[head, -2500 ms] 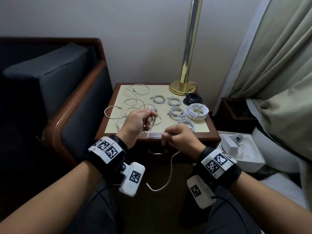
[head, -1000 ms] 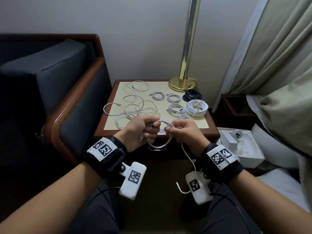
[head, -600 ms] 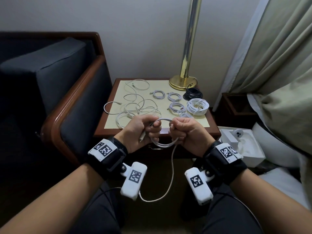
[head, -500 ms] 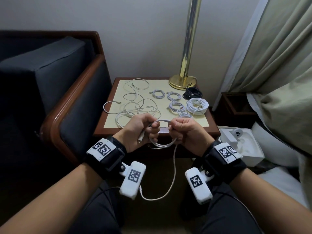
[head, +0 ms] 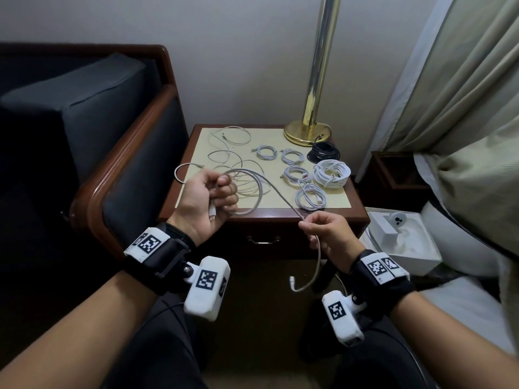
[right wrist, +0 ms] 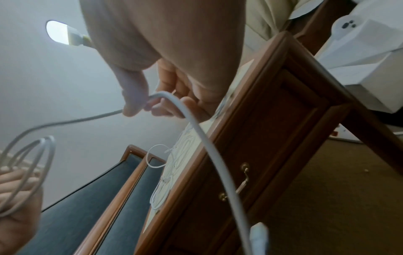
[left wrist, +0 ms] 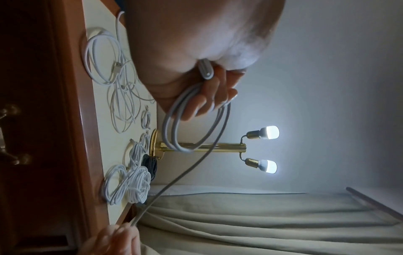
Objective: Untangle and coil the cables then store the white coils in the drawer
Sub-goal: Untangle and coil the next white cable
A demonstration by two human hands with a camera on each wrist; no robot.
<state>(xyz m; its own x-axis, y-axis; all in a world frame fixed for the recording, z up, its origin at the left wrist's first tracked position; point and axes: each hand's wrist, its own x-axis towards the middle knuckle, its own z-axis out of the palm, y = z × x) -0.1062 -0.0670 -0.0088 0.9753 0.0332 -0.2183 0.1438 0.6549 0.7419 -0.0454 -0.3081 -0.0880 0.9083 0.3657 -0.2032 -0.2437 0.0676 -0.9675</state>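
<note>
Left hand (head: 209, 202) grips looped white cable (head: 261, 186) above the side table (head: 280, 220); right hand (head: 327, 234) pinches its free stretch, tail dangling. Finished white coils (head: 331, 173) lie on the tabletop; drawer (head: 264, 242) closed.

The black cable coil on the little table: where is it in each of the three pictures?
Head: black coil at the table's far right, beside the brass lamp base.
Left wrist: black coil left of centre, touching that lamp base.
Right wrist: not in view.
Shared landmark: the lamp base.
</note>
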